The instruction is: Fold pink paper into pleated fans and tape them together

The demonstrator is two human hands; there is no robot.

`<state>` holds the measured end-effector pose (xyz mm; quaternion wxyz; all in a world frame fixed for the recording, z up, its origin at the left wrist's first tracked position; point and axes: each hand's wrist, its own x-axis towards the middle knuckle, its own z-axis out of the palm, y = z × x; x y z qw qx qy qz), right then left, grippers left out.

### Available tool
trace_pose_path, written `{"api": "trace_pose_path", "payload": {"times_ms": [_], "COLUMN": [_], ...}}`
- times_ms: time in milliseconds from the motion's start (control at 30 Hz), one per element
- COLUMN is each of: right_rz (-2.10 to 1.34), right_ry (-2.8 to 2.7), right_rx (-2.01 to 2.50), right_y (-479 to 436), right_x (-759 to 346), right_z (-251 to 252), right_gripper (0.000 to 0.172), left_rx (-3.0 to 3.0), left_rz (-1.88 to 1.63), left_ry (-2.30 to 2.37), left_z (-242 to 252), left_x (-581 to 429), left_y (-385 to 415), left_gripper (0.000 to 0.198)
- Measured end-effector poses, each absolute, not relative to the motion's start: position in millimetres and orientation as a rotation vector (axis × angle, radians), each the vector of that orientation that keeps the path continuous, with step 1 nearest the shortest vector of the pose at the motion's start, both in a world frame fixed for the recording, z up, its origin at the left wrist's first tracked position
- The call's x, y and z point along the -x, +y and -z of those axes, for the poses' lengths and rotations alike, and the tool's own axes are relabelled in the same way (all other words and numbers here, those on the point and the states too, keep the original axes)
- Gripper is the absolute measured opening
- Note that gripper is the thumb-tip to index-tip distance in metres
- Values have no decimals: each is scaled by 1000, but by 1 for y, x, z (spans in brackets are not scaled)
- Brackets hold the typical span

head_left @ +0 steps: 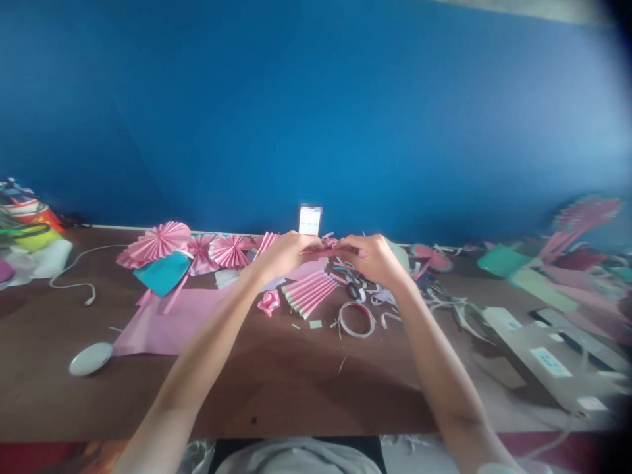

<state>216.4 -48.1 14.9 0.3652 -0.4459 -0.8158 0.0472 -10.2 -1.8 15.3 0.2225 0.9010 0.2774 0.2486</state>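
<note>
We see both hands lifted over the back of the table (276,385), close to the blue wall (316,99). The left hand (282,253) and the right hand (376,258) each pinch one end of a pink folded strip (323,250), fingers closed on it, just above a pleated pink paper (309,293) and a tape ring (356,320). Brown tabletop runs open between the forearms down to the near edge; a pink sheet (162,326) and a white mouse (90,359) lie off to the left
</note>
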Motion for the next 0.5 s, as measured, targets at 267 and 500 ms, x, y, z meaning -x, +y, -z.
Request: {"api": "trace_pose_path", "payload": {"times_ms": [267, 500], "right_rz": [-107, -150], "right_ry": [-2123, -2110], "right_rx": [1136, 1135], "right_y": [-48, -46], "right_x": [-218, -224], "right_z": [-14, -14], "right_gripper": [19, 18], "left_rx": [-2536, -2445], "left_rz": [-588, -533], "left_ry": [810, 767], "left_z": [-15, -19], "left_x": [13, 17], "left_y": [0, 2], "left_gripper": [28, 23]}}
